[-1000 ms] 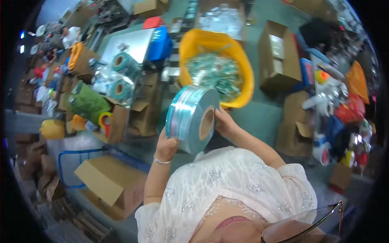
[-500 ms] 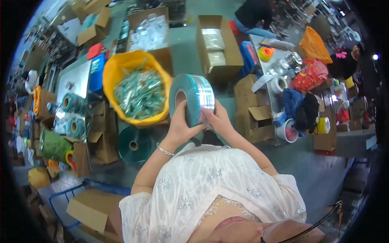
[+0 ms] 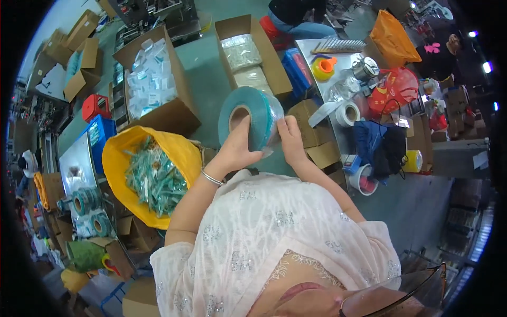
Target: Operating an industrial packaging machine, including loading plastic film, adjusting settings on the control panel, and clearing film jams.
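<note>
Between my hands, in front of my chest, is a thick roll of clear teal-edged plastic film (image 3: 252,105) wound on a cardboard core. My left hand (image 3: 237,148) grips its near side, with the thumb at the core's hole and the other fingers out of sight beneath. My right hand (image 3: 291,140) is closed against the roll's outer, right side, fingers touching the wound film. To the left stands a yellow sack (image 3: 117,174) with its mouth wide, full of teal plastic strips (image 3: 156,177).
Ahead are a carton of white-and-blue packets (image 3: 150,79) and a carton with clear-wrapped stacks (image 3: 240,53). A metal table (image 3: 311,53) at right holds a white roll (image 3: 347,113) and red bag (image 3: 393,92). More teal film rolls (image 3: 84,201) lie left. A seated person (image 3: 301,26) is beyond.
The view has swung to the right, so the sack and cartons sit further left. My right hand has slid along the roll's outer side, and the roll's flat face has turned more toward me.
</note>
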`<action>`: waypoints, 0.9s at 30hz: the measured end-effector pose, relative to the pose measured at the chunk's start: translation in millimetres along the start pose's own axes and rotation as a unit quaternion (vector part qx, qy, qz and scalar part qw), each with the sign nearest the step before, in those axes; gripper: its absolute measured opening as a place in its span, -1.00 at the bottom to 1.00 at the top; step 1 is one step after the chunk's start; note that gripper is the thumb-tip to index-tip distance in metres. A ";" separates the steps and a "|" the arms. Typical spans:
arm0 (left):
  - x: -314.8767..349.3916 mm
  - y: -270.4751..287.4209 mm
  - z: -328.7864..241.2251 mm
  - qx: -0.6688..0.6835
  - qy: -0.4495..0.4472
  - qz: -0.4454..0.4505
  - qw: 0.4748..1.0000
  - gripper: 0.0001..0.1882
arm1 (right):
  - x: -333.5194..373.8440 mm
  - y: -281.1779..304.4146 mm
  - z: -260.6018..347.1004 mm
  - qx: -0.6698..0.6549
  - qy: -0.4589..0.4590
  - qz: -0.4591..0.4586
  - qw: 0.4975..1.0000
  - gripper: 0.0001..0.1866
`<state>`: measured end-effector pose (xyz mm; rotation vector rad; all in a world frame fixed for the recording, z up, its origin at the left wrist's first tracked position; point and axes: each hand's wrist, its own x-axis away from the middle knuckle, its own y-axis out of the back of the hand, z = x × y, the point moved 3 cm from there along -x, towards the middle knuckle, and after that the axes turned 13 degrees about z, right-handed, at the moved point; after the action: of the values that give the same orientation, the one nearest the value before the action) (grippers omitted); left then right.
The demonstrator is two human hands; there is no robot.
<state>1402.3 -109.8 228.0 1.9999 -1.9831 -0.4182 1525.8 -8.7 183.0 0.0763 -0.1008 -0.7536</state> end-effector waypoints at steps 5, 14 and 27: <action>-36.4 61.6 49.1 0.085 0.057 -0.048 0.994 -0.12 | -84.2 -21.4 21.0 -0.020 -0.010 0.056 0.998 -0.73; -96.2 142.0 103.9 0.173 0.112 -0.078 0.975 -0.15 | -212.8 -47.1 14.1 -0.080 -0.092 0.141 0.982 -0.70; -208.6 217.8 138.8 0.449 0.126 -0.074 0.882 -0.37 | -347.4 -29.7 27.0 -0.287 -0.103 0.089 0.948 -0.70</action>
<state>1145.3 96.6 189.0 2.5219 -2.0336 0.8703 1250.7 207.2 184.4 -0.5624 -0.0816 -0.5839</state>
